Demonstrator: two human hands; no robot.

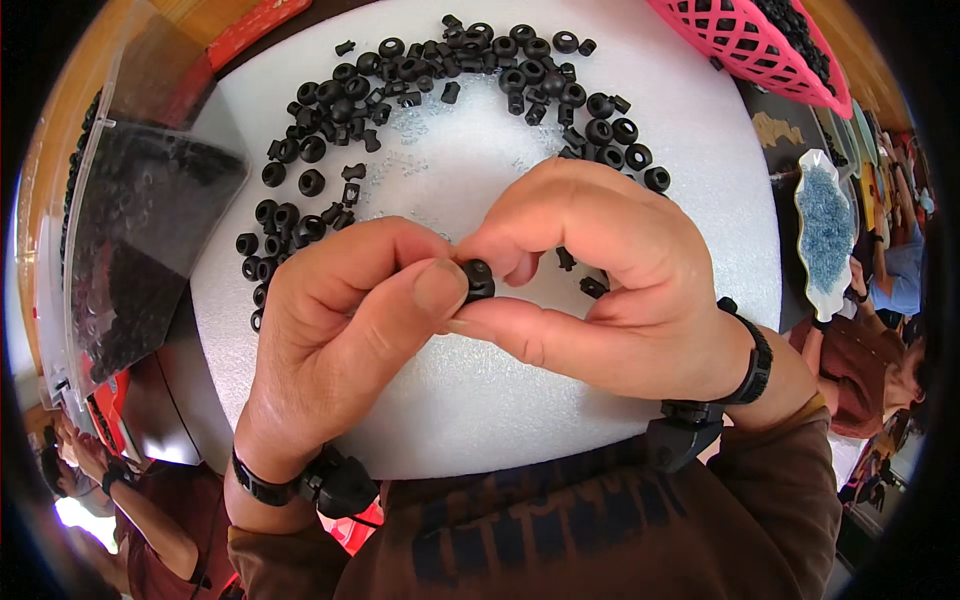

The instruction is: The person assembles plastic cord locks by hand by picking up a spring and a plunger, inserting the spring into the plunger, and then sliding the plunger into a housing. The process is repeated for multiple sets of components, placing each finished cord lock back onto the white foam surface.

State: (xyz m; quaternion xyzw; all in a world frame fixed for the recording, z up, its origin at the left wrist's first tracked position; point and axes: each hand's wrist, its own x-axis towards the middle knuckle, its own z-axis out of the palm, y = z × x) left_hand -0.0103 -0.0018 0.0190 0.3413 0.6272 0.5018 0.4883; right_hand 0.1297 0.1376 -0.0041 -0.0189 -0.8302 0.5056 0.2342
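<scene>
Both hands' grips clamp one small, round black ring piece (pixel 478 279) between fingertips.

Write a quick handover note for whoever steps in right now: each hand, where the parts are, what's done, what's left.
Left hand: thumb and fingers pinch a small black round plastic part.
Right hand: fingertips grip the same part from the other side.
Loose black ring-shaped parts lie in an arc on the round white foam pad; tiny clear pieces sit among them.
Done: cannot tell.
Left: the arc of loose parts on the pad.
</scene>
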